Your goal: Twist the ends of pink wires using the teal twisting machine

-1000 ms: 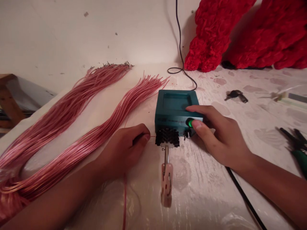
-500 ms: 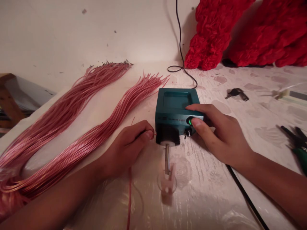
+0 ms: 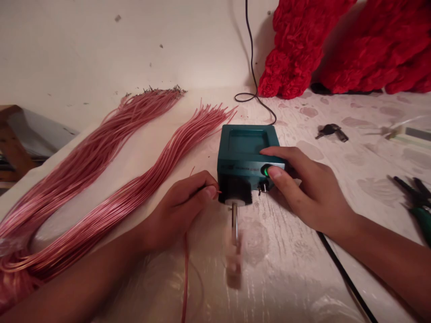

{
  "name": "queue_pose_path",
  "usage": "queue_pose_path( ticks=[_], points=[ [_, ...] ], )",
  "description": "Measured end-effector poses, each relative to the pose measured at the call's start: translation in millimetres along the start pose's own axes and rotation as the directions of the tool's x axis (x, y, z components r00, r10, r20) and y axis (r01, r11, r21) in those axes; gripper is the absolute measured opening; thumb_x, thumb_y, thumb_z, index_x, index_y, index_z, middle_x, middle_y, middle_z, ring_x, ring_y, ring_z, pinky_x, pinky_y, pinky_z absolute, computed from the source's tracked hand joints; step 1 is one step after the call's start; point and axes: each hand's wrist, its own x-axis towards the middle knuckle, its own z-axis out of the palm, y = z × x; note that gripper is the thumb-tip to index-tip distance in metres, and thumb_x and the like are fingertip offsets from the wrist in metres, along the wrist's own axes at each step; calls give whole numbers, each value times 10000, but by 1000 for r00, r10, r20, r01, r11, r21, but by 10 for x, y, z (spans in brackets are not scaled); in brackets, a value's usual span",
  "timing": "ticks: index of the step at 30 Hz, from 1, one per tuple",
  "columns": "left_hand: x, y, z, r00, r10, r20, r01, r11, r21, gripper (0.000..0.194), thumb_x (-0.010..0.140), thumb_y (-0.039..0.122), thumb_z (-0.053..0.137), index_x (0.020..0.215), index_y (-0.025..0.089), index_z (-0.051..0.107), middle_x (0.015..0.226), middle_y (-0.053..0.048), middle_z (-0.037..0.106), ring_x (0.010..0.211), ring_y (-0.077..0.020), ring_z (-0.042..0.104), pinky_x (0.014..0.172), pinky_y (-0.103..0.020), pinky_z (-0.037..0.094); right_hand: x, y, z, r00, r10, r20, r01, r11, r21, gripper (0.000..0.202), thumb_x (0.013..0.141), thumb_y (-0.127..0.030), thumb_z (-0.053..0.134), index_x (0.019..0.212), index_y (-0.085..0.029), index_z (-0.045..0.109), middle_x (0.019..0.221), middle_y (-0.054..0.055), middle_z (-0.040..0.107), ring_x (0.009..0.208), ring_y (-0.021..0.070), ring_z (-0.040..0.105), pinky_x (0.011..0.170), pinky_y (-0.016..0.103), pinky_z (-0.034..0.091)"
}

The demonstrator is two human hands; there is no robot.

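Observation:
A teal box-shaped motor unit [image 3: 251, 141] sits on the table with its metal shaft [image 3: 235, 224] pointing toward me. The pinkish piece at the shaft's end [image 3: 233, 269] is blurred. My right hand [image 3: 306, 188] grips the box's right side, index finger on top and thumb at a green-lit button [image 3: 266, 171]. Left of the motor, my left hand [image 3: 186, 202] is closed in a pinch on a thin pink cord [image 3: 185, 278]. The cord's short tip pokes out beside the black motor housing, and its long end hangs down below the hand.
Two long bundles of pink cords [image 3: 158, 166] lie on the left. Red fabric flowers [image 3: 286, 54] stand at the back right. Keys [image 3: 332, 131] and green-handled pliers [image 3: 419, 206] lie on the right. A black cable [image 3: 251, 45] runs down the wall to the box.
The faint ring seen around the shaft's end no longer shows. My left hand and its cord have shifted slightly right. My right hand keeps its place on the box.

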Motion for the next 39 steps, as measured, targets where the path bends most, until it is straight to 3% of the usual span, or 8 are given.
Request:
queue_pose_path(
  ticks=[16, 25, 30, 35, 39],
  points=[
    [-24, -21, 13, 996, 88, -20, -86, 992, 87, 205, 983, 221, 439, 810, 177, 538, 748, 30, 520, 670, -120, 462, 628, -262, 382, 0, 3, 3, 1000, 25, 16, -25, 999, 48, 296, 1005, -383, 511, 1216, -199, 609, 627, -41, 572, 477, 118, 526, 501, 260, 408],
    [-11, -57, 1, 985, 124, -119, -129, 991, -36, 227, 981, 274, 496, 783, 180, 557, 740, 18, 508, 668, -128, 443, 611, -269, 356, 24, -1, -1, 1000, -9, -8, 10, 999, 51, 353, 1021, -396, 433, 1224, -180, 625, 672, -15, 599, 540, 138, 547, 531, 268, 416],
    [-19, -118, -87, 993, 7, -119, -35, 972, -233, 222, 983, 332, 525, 842, 166, 567, 618, 70, 362, 518, -84, 287, 489, -232, 225, 13, 13, 21, 997, 38, -65, -36, 999, 39, 378, 1011, -406, 444, 1276, -185, 599, 688, -22, 607, 555, 141, 553, 549, 263, 422],
    [-342, 53, -112, 990, -52, -130, 1, 931, -364, 218, 981, 348, 541, 882, 155, 563, 605, 79, 329, 497, -66, 256, 466, -214, 179, -11, 45, 43, 980, 53, -191, -45, 998, 47, 313, 1003, -384, 451, 1180, -184, 615, 653, -35, 561, 546, 135, 538, 550, 251, 416],
    [-861, 162, 135, 990, -134, -44, 86, 819, -567, 259, 965, 387, 583, 860, 151, 566, 602, 75, 333, 497, -60, 241, 460, -204, 171, 9, 80, 24, 970, 19, -242, -18, 1000, 6, 246, 982, -355, 489, 1060, -188, 652, 634, -26, 594, 552, 148, 556, 558, 256, 421]
  ],
)
